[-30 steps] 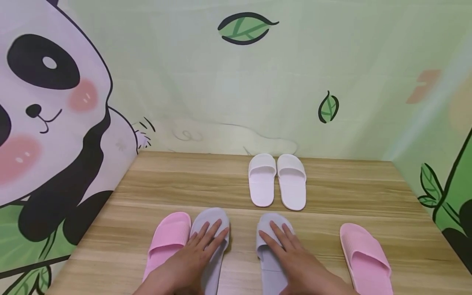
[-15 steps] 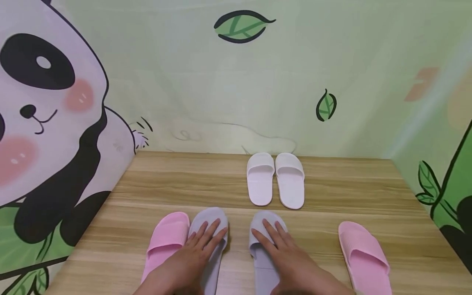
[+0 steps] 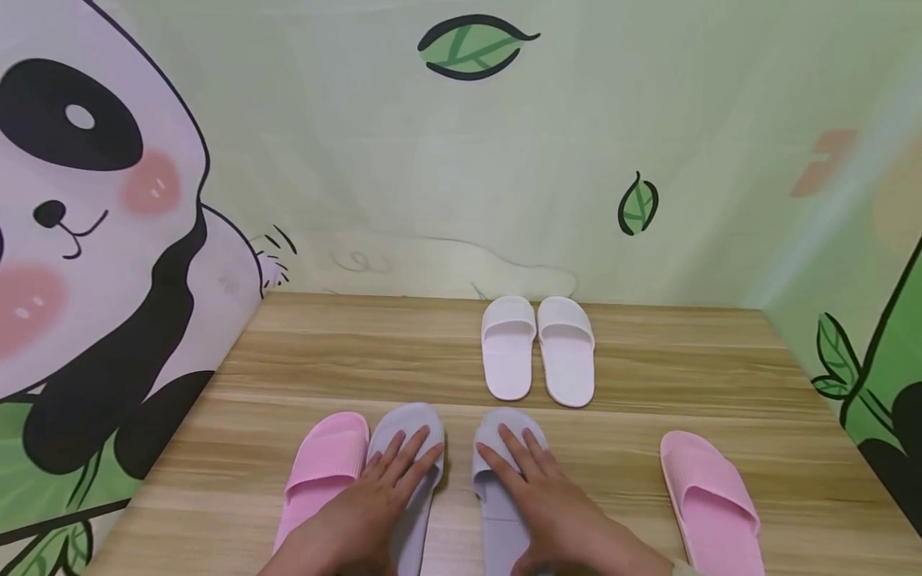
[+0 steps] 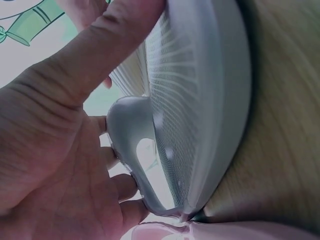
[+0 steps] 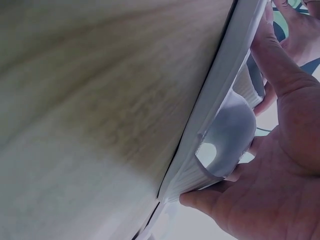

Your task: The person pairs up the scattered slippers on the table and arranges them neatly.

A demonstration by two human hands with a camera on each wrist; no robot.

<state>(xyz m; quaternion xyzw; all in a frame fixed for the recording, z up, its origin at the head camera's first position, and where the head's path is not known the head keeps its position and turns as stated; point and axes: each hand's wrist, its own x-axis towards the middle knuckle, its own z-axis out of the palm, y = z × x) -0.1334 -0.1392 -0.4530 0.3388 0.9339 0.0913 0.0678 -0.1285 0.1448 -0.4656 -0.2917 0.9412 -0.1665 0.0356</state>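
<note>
Two grey slippers lie side by side near the table's front edge. My left hand rests flat on the strap of the left grey slipper, fingers straight. In the left wrist view my left hand covers that left grey slipper with the thumb along its side. My right hand lies flat on the right grey slipper. Seen from the right wrist, the right hand spans the strap of the right grey slipper. A narrow gap separates the two grey slippers.
A pink slipper touches the left grey one; another pink slipper lies apart at the front right. A white pair stands together near the back wall. The wooden table is enclosed by panda-print walls at left, back and right.
My right hand has slid the right grey slipper leftward, closing most of the gap to the left grey one. The left hand and its slipper have stayed put.
</note>
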